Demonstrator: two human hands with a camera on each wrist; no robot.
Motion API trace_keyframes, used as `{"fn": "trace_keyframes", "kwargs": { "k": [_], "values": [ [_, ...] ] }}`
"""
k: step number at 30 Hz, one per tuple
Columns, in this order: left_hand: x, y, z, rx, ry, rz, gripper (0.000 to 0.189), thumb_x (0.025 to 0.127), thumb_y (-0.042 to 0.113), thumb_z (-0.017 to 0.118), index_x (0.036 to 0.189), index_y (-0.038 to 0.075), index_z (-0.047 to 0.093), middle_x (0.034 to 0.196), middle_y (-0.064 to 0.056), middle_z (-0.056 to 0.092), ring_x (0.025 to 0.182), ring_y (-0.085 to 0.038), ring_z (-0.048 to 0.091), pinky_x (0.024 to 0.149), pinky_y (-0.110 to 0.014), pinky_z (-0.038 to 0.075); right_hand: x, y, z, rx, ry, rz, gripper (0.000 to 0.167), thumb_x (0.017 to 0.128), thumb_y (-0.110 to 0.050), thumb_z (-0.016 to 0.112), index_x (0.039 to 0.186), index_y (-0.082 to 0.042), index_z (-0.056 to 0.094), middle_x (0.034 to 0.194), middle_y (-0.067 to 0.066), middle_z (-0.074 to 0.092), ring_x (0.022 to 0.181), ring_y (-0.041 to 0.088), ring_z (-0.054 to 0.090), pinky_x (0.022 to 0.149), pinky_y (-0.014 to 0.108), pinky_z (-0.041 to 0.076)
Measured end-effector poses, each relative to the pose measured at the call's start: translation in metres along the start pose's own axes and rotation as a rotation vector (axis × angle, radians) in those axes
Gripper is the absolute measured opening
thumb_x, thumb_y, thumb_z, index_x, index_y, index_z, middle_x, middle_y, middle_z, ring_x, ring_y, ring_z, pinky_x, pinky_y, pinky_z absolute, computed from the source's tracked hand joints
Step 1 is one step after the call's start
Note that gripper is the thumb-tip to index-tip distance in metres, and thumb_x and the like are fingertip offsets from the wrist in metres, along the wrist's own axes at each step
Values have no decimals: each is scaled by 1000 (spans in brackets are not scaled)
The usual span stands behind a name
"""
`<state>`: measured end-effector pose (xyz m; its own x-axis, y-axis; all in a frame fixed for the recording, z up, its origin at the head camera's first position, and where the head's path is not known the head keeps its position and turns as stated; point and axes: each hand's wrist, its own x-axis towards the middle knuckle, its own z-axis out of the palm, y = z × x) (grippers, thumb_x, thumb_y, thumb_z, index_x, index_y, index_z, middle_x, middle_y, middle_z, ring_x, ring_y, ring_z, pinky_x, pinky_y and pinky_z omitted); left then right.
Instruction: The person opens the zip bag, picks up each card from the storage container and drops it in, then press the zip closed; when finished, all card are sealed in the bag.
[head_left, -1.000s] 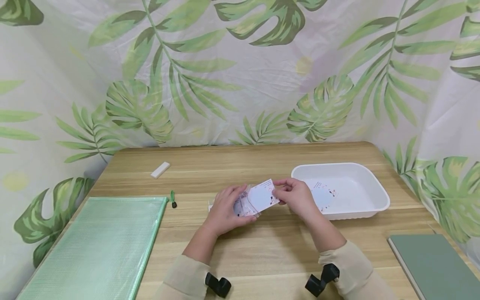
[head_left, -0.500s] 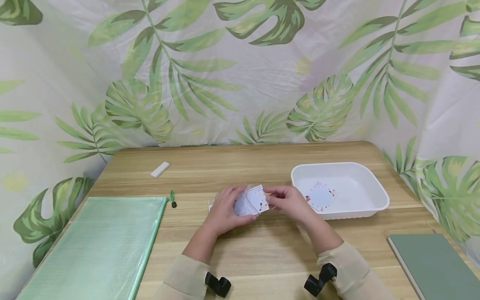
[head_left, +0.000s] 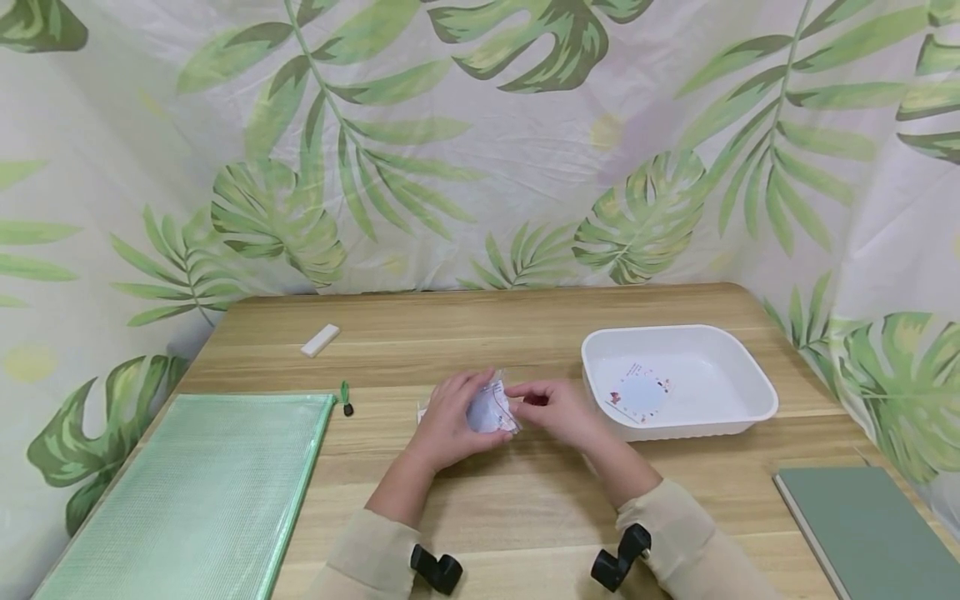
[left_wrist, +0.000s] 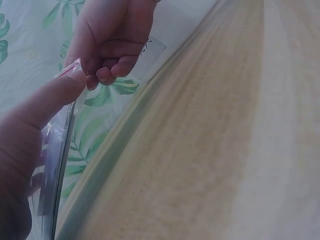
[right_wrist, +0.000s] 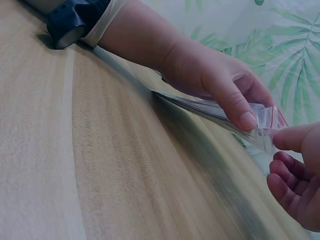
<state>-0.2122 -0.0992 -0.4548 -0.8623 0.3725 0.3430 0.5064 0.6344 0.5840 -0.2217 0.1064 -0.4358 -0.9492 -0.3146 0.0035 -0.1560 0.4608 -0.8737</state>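
Observation:
A clear zip bag [head_left: 489, 408] holds printed cards. Its red zip line [right_wrist: 274, 119] shows in the right wrist view. My left hand [head_left: 450, 421] grips the bag just above the middle of the table, thumb along the near side. My right hand [head_left: 553, 408] is at the bag's open end, with its thumb and index finger pinching the edge and the other fingers curled. The cards lie mostly inside the bag, partly hidden by the left hand. Something white [head_left: 422, 410] peeks out behind the left hand; its kind is hidden.
To the right stands a white tray [head_left: 720, 421] with a similar printed card [head_left: 641, 395] in it. A green mesh pouch [head_left: 195, 492] lies at left, with a small green-and-black tag [head_left: 347, 398] beside it. A white block [head_left: 321, 340] lies behind; a green book [head_left: 870, 525] lies front right.
The card that my right hand pinched has slid left into the bag. My right hand has followed it leftward and is now at the bag's edge. The left hand has stayed in place.

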Motion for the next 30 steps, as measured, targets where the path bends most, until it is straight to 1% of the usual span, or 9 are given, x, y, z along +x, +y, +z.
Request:
{"fn": "trace_keyframes", "kwargs": {
  "k": [7,10,15,18,19,21,25,27,30],
  "values": [
    [0,0,0,-5,0,-2,88,68,44,84,142,11,51,133,-10,58,124,-31,52,106,-51,39,-2,-3,0,17,-28,-11,30,89,-16,69,116,-2,71,84,4,64,76,10,51,63,20,44],
    [0,0,1,-7,6,-2,89,67,44,84,143,11,50,132,-10,58,124,-32,52,106,-51,39,-7,-8,-7,44,-33,18,33,91,-17,67,120,-1,68,86,4,63,76,11,53,64,23,48],
    [0,1,0,-8,9,-20,93,65,45,86,143,12,50,130,-11,58,122,-32,52,104,-51,41,-16,-19,-34,82,-17,28,38,93,-19,65,124,3,63,90,12,66,74,12,58,68,30,55],
    [0,2,0,-9,9,-32,94,64,46,87,143,13,49,130,-11,58,122,-32,52,104,-51,41,-19,-20,-55,70,23,13,38,94,-18,64,125,4,62,92,17,66,75,13,59,69,27,55],
    [0,2,0,-8,10,-33,94,63,46,87,143,13,49,131,-11,58,123,-32,51,105,-51,40,-19,-18,-63,61,42,15,37,94,-18,63,125,4,62,93,17,66,76,13,59,66,26,54],
    [0,2,0,-14,9,-35,94,63,45,87,143,13,49,131,-12,57,123,-33,51,105,-52,40,-19,-15,-79,30,82,25,37,95,-18,62,125,4,62,96,19,67,77,13,60,68,27,54],
    [0,1,0,-21,10,-29,92,65,43,86,143,12,50,130,-11,58,123,-33,51,105,-52,39,-17,-2,-110,-68,135,116,39,97,-25,60,129,-2,61,109,19,67,88,20,62,76,33,54],
    [0,1,0,-22,10,-28,91,65,43,86,143,12,50,129,-11,58,123,-32,51,105,-51,40,-16,6,-123,-112,136,178,42,98,-28,59,132,-5,59,117,19,64,97,25,61,83,35,52],
    [0,0,1,-17,11,-25,91,65,43,85,143,12,49,129,-10,58,122,-32,51,104,-51,40,-15,20,-139,-178,123,260,45,98,-31,58,137,-7,56,126,20,60,105,29,55,86,35,49]
  ]
}}
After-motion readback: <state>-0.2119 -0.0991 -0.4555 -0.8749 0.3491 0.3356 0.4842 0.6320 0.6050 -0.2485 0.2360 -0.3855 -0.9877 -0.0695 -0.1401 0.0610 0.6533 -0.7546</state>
